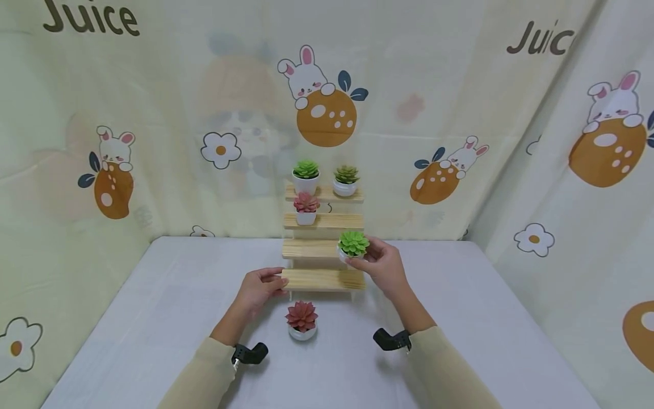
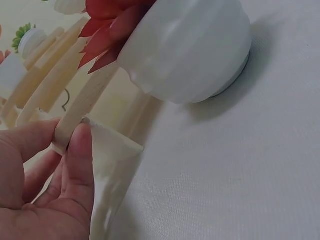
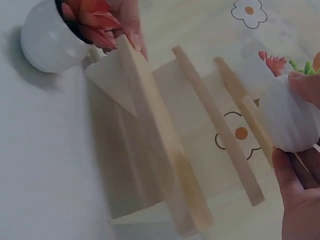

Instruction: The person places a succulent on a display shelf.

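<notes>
Wooden stand: left grip pinches its left edge; right grip pinches a green succulent near the right edge.

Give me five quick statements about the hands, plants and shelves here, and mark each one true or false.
1. The left hand touches nothing. False: it grips the left end of the bottom shelf.
2. The right hand holds a green plant. True.
3. Two plants stand on the top shelf. True.
4. The front red plant lies on its side. False: it stands upright on the table.
5. The pinkish plant stands toward the left end of the second shelf down. True.
</notes>
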`<act>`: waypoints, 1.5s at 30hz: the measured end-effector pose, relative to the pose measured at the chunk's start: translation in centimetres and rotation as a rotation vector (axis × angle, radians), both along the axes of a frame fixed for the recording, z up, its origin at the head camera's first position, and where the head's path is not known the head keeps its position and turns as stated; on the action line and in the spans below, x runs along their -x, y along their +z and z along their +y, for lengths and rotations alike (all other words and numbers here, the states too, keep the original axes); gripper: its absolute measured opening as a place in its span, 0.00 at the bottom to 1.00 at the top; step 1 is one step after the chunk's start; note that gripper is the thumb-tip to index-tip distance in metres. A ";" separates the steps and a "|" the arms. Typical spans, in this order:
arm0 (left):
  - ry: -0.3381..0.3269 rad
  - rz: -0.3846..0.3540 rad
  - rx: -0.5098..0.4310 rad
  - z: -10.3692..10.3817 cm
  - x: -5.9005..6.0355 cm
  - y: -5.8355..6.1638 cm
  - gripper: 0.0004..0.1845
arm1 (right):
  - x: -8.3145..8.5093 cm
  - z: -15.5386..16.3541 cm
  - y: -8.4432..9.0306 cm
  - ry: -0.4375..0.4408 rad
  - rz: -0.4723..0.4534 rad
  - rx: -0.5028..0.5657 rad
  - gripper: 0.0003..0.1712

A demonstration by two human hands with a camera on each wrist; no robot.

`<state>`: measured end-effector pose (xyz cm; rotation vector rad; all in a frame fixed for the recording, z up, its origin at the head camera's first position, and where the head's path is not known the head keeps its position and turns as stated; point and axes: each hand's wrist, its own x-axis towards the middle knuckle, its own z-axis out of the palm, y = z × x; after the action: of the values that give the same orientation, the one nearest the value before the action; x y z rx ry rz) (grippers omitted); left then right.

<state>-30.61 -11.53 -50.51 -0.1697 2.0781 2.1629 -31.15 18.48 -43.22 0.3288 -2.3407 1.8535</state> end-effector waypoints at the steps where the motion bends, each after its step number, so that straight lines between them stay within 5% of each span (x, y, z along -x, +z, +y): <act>1: -0.001 -0.003 -0.004 0.0 0.0 0.1 0.22 | 0.2 0.0 0.2 0.004 0.001 0.007 0.36; 23: 0.018 -0.007 -0.026 0.1 0.0 -0.2 0.22 | 4.8 -1.2 3.7 -0.018 0.020 0.024 0.33; 45: 0.005 -0.011 -0.041 0.0 -0.2 -0.2 0.23 | 7.2 -1.2 4.2 -0.107 -0.036 -0.076 0.32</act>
<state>-30.38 -11.52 -50.76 -0.1821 2.0285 2.2008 -38.34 17.28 -39.05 0.1755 -2.4060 1.7402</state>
